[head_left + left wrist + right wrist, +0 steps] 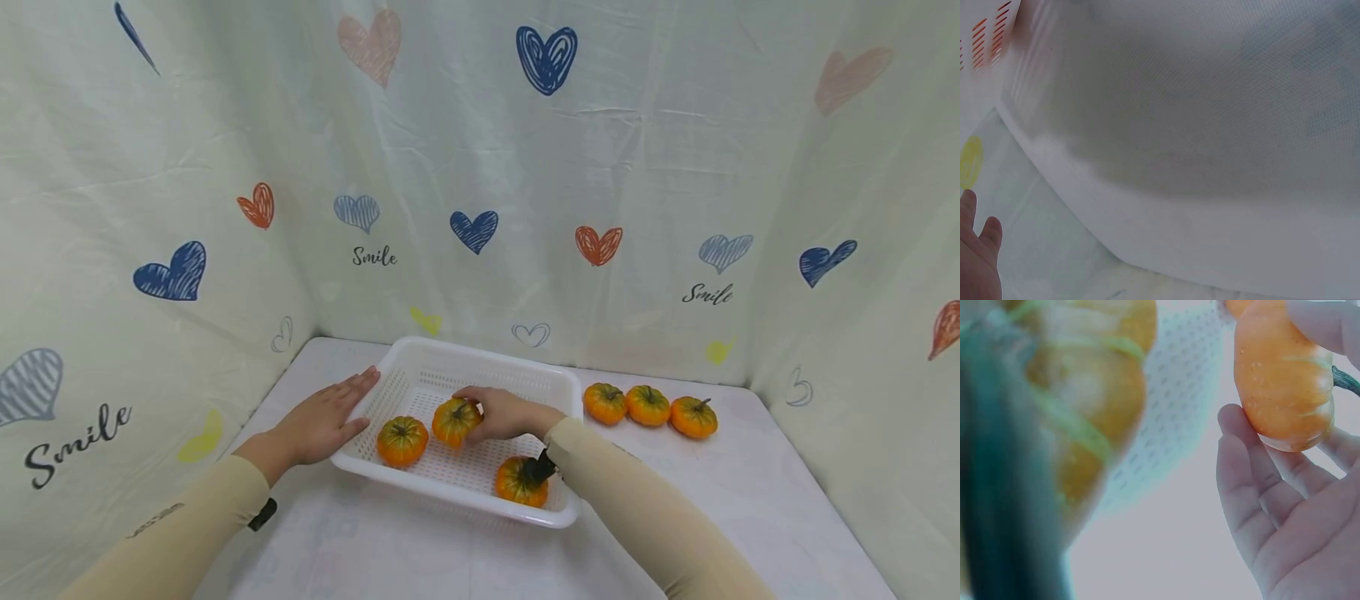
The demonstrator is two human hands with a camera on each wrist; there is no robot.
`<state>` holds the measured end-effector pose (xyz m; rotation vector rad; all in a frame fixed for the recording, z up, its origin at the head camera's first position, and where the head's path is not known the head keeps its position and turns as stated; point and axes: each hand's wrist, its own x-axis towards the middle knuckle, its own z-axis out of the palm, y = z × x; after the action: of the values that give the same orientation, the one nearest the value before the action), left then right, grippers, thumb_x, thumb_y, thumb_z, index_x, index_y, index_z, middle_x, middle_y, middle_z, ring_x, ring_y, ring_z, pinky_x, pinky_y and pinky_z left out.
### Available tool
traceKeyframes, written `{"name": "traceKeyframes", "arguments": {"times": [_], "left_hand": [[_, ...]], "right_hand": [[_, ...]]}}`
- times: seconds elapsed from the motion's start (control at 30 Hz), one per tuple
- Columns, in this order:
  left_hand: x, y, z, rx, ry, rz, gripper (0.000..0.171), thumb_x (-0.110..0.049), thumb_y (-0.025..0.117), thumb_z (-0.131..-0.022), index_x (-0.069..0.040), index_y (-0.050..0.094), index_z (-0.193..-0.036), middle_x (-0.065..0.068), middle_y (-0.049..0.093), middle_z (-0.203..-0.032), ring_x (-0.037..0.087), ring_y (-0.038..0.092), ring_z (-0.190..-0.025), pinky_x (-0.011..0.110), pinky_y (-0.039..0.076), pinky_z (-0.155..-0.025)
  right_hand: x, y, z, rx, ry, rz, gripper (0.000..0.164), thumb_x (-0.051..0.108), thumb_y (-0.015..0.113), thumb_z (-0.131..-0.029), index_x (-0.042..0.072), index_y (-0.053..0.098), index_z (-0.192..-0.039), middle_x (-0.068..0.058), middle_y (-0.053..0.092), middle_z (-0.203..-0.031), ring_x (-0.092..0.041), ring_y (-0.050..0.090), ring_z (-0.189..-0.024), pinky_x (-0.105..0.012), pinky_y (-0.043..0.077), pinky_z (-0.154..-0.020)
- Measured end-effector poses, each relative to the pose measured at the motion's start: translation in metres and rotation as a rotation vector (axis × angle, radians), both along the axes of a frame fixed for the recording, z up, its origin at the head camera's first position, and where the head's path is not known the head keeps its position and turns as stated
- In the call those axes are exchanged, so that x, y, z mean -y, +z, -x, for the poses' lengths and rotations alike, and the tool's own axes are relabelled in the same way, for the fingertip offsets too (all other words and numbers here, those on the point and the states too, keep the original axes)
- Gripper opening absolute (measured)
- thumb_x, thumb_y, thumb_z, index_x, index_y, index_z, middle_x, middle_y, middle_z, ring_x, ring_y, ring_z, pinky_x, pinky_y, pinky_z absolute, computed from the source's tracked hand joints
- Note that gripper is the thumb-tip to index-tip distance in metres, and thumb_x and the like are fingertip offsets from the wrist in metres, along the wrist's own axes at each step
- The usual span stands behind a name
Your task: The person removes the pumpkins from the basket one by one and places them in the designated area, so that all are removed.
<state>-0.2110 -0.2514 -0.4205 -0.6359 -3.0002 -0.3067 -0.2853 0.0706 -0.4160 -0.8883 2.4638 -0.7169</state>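
A white plastic basket (457, 492) with perforated sides stands on the table. Inside it my right hand (506, 414) grips a small orange pumpkin (454, 423), thumb on one side and fingers around the other. The right wrist view shows the held pumpkin (1285, 375) against the fingers. To its left in the basket sits another pumpkin (402, 442). A third pumpkin (519, 483) lies in the near right corner, partly behind my right wrist; it looms large in the right wrist view. My left hand (322, 423), fingers straight, rests at the basket's left rim.
Right of the basket, a row of three pumpkins (648, 406) lies on the white table (750, 500). A pale curtain (480, 167) printed with hearts encloses the table at the back and both sides.
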Motion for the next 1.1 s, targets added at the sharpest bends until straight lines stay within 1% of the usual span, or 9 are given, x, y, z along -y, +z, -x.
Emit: {"name": "traceKeyframes", "arguments": {"times": [0.13, 0.33, 0.5, 0.63, 0.77, 0.87, 1.03, 1.1], "left_hand": [[0.000, 0.000, 0.000, 0.000, -0.002, -0.001, 0.073, -0.037, 0.054, -0.101, -0.006, 0.021, -0.159, 0.013, 0.021, -0.163, 0.037, 0.027, -0.145, 0.058, 0.023, -0.115], [0.000, 0.001, -0.001, 0.005, -0.003, -0.007, 0.073, -0.036, 0.055, -0.101, -0.006, 0.021, -0.159, 0.013, 0.021, -0.164, 0.038, 0.027, -0.145, 0.058, 0.023, -0.115], [-0.001, 0.002, -0.002, 0.004, -0.004, -0.013, 0.073, -0.036, 0.055, -0.101, -0.006, 0.021, -0.159, 0.013, 0.022, -0.163, 0.038, 0.028, -0.145, 0.058, 0.023, -0.115], [-0.002, 0.004, -0.003, 0.005, -0.003, -0.018, 0.074, -0.036, 0.055, -0.101, -0.005, 0.021, -0.159, 0.014, 0.022, -0.163, 0.038, 0.028, -0.145, 0.059, 0.023, -0.115], [-0.002, 0.003, -0.003, 0.005, -0.002, -0.014, 0.074, -0.037, 0.055, -0.101, -0.006, 0.021, -0.159, 0.014, 0.022, -0.163, 0.038, 0.028, -0.145, 0.058, 0.023, -0.115], [-0.003, 0.003, -0.003, 0.006, -0.001, -0.009, 0.074, -0.037, 0.054, -0.101, -0.006, 0.020, -0.159, 0.013, 0.021, -0.164, 0.038, 0.027, -0.145, 0.058, 0.023, -0.115], [-0.002, 0.003, -0.003, 0.003, -0.002, -0.009, 0.074, -0.037, 0.054, -0.101, -0.005, 0.021, -0.159, 0.013, 0.022, -0.163, 0.038, 0.028, -0.145, 0.058, 0.023, -0.115], [-0.001, 0.004, -0.003, 0.001, -0.004, -0.006, 0.074, -0.039, 0.053, -0.101, -0.005, 0.021, -0.159, 0.013, 0.022, -0.163, 0.038, 0.028, -0.145, 0.058, 0.024, -0.115]], "right_hand": [[-0.003, 0.002, 0.002, 0.013, -0.015, 0.026, 0.073, 0.028, 0.084, -0.080, 0.022, 0.050, -0.144, -0.001, 0.056, -0.135, -0.013, 0.055, -0.112, -0.034, 0.045, -0.103], [-0.006, 0.004, 0.002, 0.004, -0.036, 0.050, 0.076, 0.030, 0.084, -0.081, 0.023, 0.047, -0.147, 0.000, 0.054, -0.138, -0.013, 0.054, -0.114, -0.034, 0.045, -0.103], [-0.009, 0.008, 0.000, 0.015, -0.058, 0.094, 0.079, 0.026, 0.083, -0.082, 0.025, 0.044, -0.150, -0.002, 0.051, -0.142, -0.016, 0.054, -0.116, -0.034, 0.046, -0.102], [-0.012, 0.011, -0.001, 0.033, -0.064, 0.123, 0.080, 0.026, 0.082, -0.083, 0.026, 0.041, -0.152, -0.003, 0.050, -0.144, -0.018, 0.054, -0.118, -0.036, 0.048, -0.101], [-0.015, 0.012, 0.001, 0.030, -0.061, 0.146, 0.080, 0.027, 0.082, -0.084, 0.026, 0.041, -0.152, -0.003, 0.051, -0.142, -0.019, 0.054, -0.117, -0.035, 0.049, -0.099], [-0.018, 0.014, 0.002, 0.017, -0.053, 0.167, 0.079, 0.027, 0.082, -0.084, 0.024, 0.042, -0.152, -0.003, 0.052, -0.140, -0.022, 0.055, -0.114, -0.034, 0.050, -0.097], [-0.023, 0.021, 0.004, 0.005, -0.054, 0.209, 0.078, 0.026, 0.081, -0.084, 0.023, 0.042, -0.152, -0.003, 0.052, -0.138, -0.024, 0.056, -0.111, -0.034, 0.052, -0.093], [-0.026, 0.024, 0.003, 0.015, -0.063, 0.229, 0.077, 0.026, 0.081, -0.085, 0.024, 0.042, -0.151, -0.002, 0.052, -0.138, -0.025, 0.057, -0.110, -0.034, 0.053, -0.092]]}}
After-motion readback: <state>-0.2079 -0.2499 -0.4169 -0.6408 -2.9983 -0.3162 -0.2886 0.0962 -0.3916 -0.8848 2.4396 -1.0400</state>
